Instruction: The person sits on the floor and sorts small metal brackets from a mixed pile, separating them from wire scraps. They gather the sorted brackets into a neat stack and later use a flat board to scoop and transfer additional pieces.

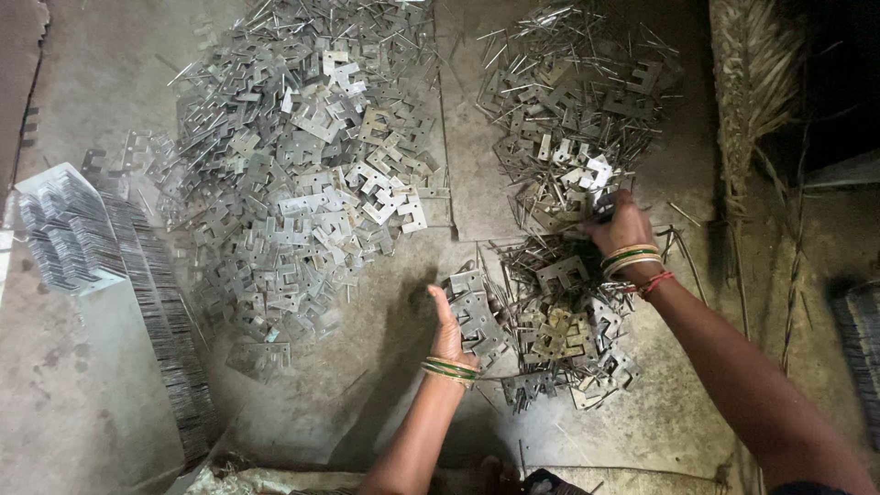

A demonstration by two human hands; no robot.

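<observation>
Nearest the camera, the left hand [449, 332] is held edge-up, fingers straight and open, pressed against a small stack of notched metal plates [477, 316] on the concrete floor [367, 394]. The stack is best kept squared against the palm while more are added. The right hand [621, 225] is stretched forward, fingers closed into the pile of pins and plates [568, 137]; what is gripped cannot be told.

Both hands, left [449, 332] and right [619, 225], dig into a pile of metal plates [559, 321].
</observation>
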